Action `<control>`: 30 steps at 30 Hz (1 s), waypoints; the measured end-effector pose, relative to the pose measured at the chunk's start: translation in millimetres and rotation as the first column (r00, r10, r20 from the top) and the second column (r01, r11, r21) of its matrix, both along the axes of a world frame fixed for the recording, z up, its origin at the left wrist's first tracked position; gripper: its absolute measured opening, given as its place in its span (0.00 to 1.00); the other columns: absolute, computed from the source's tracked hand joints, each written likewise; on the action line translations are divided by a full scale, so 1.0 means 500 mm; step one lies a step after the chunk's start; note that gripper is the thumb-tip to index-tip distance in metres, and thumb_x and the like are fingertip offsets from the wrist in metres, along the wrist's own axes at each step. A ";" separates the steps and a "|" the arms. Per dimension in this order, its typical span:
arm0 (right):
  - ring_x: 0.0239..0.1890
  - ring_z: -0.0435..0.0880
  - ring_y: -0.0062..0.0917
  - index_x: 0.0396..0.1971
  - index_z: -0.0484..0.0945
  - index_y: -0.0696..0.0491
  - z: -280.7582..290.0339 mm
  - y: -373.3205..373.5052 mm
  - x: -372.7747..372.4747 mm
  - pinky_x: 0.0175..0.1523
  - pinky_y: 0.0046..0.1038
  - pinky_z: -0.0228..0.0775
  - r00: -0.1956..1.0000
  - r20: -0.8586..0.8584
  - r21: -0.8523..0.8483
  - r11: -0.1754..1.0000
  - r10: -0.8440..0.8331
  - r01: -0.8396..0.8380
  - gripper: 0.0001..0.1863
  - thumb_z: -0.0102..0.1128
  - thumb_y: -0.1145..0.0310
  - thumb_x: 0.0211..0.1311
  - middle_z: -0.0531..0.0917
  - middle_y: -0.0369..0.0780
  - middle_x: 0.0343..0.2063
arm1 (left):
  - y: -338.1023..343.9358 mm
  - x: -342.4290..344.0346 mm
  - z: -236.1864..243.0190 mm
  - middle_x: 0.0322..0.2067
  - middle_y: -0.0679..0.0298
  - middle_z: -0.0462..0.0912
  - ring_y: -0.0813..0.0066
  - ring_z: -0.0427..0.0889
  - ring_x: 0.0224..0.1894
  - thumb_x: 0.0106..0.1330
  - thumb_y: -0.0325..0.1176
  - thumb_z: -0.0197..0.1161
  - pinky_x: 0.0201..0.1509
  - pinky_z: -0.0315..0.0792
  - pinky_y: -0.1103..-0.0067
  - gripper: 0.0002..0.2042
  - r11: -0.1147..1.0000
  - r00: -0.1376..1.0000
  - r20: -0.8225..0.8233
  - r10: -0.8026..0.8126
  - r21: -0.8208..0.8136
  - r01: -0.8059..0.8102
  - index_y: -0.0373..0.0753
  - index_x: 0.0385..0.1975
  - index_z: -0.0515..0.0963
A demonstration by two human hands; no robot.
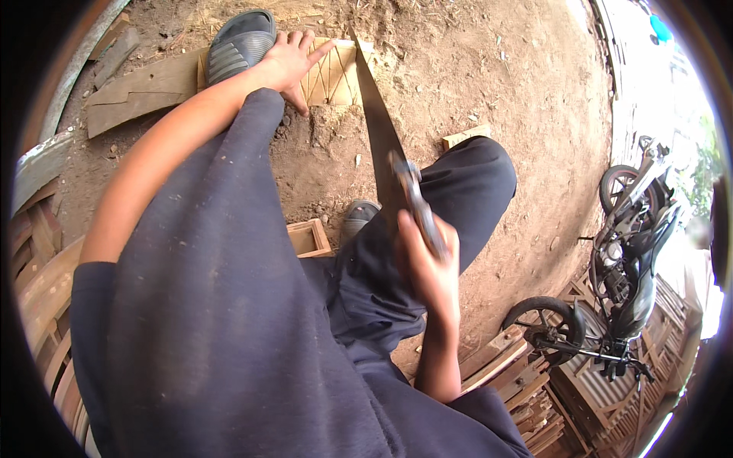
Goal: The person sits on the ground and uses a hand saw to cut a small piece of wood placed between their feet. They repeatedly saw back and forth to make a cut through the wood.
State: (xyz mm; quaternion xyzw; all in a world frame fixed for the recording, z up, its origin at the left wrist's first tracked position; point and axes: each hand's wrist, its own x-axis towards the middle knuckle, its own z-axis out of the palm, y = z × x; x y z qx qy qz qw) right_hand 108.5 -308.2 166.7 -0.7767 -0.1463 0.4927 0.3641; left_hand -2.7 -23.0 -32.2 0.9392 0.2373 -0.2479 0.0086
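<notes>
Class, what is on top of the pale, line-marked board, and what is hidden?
The left hand and a grey sandal rest on the board; the saw crosses its right end. Wood beneath them is covered.

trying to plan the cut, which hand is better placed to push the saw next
Right, most likely: the right hand grips the handle of the saw, which extends over the board. The left hand, spread on the board beside a sandal, looks better placed for steadying.
</notes>
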 end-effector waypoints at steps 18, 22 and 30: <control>0.21 0.61 0.08 0.21 0.71 0.58 0.064 -0.002 -0.033 0.24 0.20 0.54 0.993 0.057 -0.045 0.994 0.103 -0.101 0.14 0.58 0.69 0.66 0.67 0.28 0.16 | -0.003 -0.004 0.019 0.64 0.43 0.58 0.49 0.62 0.63 0.24 0.59 0.80 0.62 0.62 0.60 0.74 1.000 0.999 -0.047 0.005 0.018 -0.004 0.42 0.71 0.34; 0.22 0.61 0.07 0.22 0.72 0.58 0.122 -0.047 -0.032 0.24 0.18 0.53 0.998 0.042 -0.169 0.985 0.039 -0.031 0.12 0.57 0.70 0.66 0.68 0.28 0.16 | -0.020 0.018 0.006 0.64 0.43 0.58 0.49 0.62 0.63 0.25 0.59 0.80 0.62 0.62 0.61 0.74 0.997 1.000 0.010 -0.009 0.076 0.008 0.43 0.71 0.33; 0.22 0.59 0.06 0.21 0.69 0.57 0.090 0.004 -0.040 0.23 0.18 0.51 0.998 0.034 -0.103 0.994 0.048 -0.044 0.14 0.58 0.69 0.66 0.65 0.26 0.16 | -0.035 -0.004 0.023 0.64 0.47 0.58 0.54 0.63 0.62 0.26 0.58 0.80 0.60 0.61 0.62 0.73 0.988 0.999 -0.021 0.045 0.148 -0.042 0.45 0.72 0.33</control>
